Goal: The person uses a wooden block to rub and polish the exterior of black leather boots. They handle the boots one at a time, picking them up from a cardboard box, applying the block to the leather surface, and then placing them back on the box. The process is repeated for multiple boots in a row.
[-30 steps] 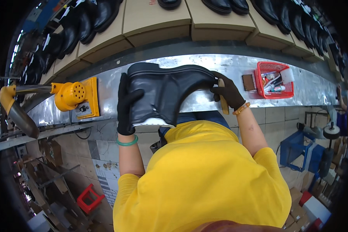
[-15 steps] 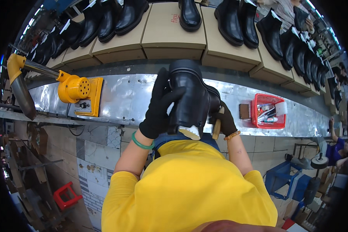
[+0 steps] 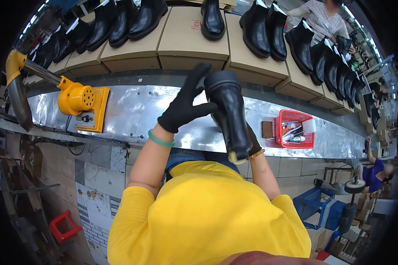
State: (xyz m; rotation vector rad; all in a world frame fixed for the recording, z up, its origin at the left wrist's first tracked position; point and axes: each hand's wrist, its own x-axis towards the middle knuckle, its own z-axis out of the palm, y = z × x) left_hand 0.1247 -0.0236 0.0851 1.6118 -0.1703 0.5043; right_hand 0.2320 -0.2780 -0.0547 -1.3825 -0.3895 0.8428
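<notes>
A black leather ankle boot [image 3: 231, 110] hangs over the bench in front of my yellow shirt, heel up and away from me. Pale material shows at its lower opening. My left hand [image 3: 183, 107], in a black glove, is open beside it, fingers stretched out; the thumb tip comes close to the boot's side, and I cannot tell if it touches. On the other side my right hand [image 3: 254, 144], also gloved, holds the boot. Most of that hand is hidden behind the boot, so its fingers and anything else in it do not show.
A yellow machine [image 3: 82, 99] stands on the metal bench [image 3: 132, 101] at left. A red basket [image 3: 295, 144] of small items and a brown block [image 3: 267, 129] lie at right. Boxes [image 3: 188, 42] topped with boots line the back. Other people [image 3: 374, 174] are at right and far right.
My left hand has let go of the boot and opened beside it. The boot has turned and moved slightly right. A wooden handle seen at my right hand is now out of sight.
</notes>
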